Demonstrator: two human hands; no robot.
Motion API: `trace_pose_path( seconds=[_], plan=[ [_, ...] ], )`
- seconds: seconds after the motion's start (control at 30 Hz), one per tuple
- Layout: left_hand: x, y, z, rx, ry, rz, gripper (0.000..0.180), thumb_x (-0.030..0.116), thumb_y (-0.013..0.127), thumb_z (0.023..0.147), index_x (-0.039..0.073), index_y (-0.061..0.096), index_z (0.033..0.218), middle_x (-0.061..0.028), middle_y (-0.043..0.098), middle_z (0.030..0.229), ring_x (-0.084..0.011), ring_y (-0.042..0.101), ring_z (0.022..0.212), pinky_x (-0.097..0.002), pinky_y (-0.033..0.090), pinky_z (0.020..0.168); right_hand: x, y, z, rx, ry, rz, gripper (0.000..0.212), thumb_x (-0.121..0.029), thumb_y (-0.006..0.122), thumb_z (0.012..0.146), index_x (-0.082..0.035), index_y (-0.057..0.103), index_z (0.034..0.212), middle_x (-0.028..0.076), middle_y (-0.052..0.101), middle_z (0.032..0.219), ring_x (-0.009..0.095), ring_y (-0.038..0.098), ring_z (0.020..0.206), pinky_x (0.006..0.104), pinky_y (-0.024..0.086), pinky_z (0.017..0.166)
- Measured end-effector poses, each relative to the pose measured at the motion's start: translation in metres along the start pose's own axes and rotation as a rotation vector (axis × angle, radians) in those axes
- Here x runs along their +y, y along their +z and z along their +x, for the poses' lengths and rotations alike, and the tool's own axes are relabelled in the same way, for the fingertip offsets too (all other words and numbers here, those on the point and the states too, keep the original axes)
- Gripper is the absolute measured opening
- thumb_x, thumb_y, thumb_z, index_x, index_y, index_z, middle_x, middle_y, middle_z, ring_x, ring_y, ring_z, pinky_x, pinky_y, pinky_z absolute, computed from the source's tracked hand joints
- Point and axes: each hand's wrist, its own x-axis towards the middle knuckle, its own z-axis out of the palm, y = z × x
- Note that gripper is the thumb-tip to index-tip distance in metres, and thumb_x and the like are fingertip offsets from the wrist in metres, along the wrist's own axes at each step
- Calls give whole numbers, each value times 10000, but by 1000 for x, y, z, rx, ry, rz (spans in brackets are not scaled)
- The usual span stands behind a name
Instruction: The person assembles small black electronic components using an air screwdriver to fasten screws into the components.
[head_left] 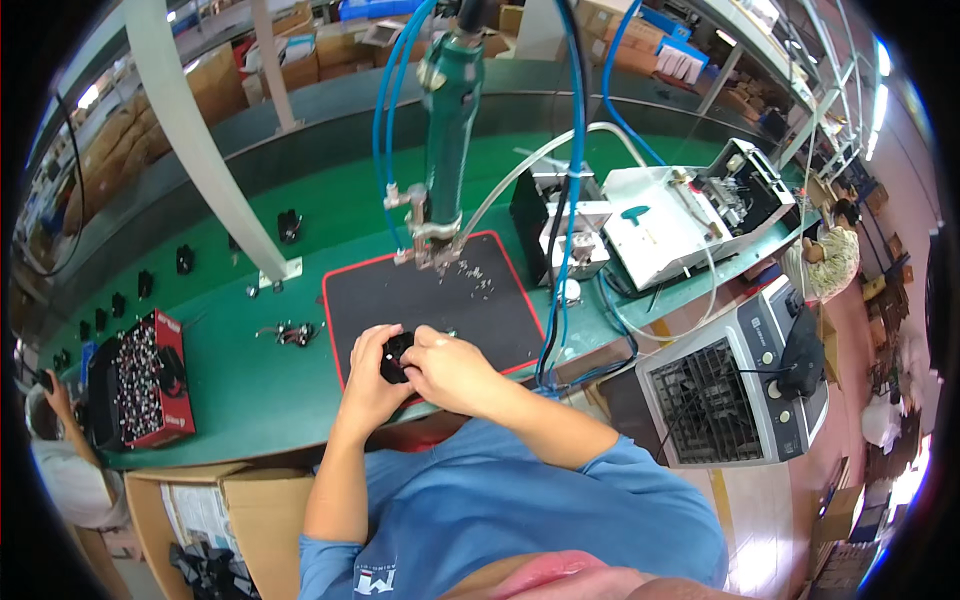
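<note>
My left hand (366,372) and my right hand (448,368) meet over the front edge of a black mat with a red border (470,310). Both hold a small black plastic part (395,357) between their fingers. A green powered screwdriver (447,130) hangs above the mat's far edge on blue hoses, its tip near several small loose screws (474,278). My blue sleeves come in from below.
The mat lies on a green conveyor table (250,380). A red box of small parts (150,378) stands at left, a bundle of small parts (290,332) beside the mat. A white machine (665,222) sits at right, a grey fan unit (735,385) lower right. Other people are at both sides.
</note>
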Motion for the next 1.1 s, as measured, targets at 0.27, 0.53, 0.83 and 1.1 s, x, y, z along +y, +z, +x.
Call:
trace_pose_path(
  seconds=[0.27, 0.53, 0.83, 1.1],
  plan=[
    [0, 1, 15, 62, 11, -177, 904, 49, 933, 613, 62, 502, 1408, -157, 562, 1314, -337, 585, 1216, -416, 499, 1036, -14, -66, -7, 383, -248, 163, 255, -106, 720, 898, -15, 700, 1136, 155, 664, 1057, 331, 695, 821, 444, 576, 758],
    [-4, 7, 2, 116, 16, -92, 889, 99, 959, 602, 66, 522, 1376, -157, 574, 1273, -347, 577, 1182, -428, 496, 1003, -27, -148, 70, 812, -291, 519, 732, -306, 675, 994, 62, 327, 1523, 215, 561, 1333, 287, 576, 1207, 416, 476, 1033],
    [0, 4, 9, 172, 65, -101, 753, 201, 958, 627, 74, 564, 1256, -121, 599, 1268, -333, 607, 1137, -417, 447, 1002, -30, -164, 98, 545, -348, 893, 561, -531, 385, 1103, 0, 560, 1157, 126, 692, 881, 184, 665, 746, 351, 549, 711],
    [-8, 9, 6, 64, 14, -56, 593, 335, 952, 657, 106, 602, 1077, -59, 619, 1241, -264, 623, 1025, -392, 416, 953, -83, -117, 83, 760, -222, 1263, 789, -706, 322, 1043, 11, 648, 1094, 66, 603, 667, 148, 549, 525, 258, 433, 476]
  ],
)
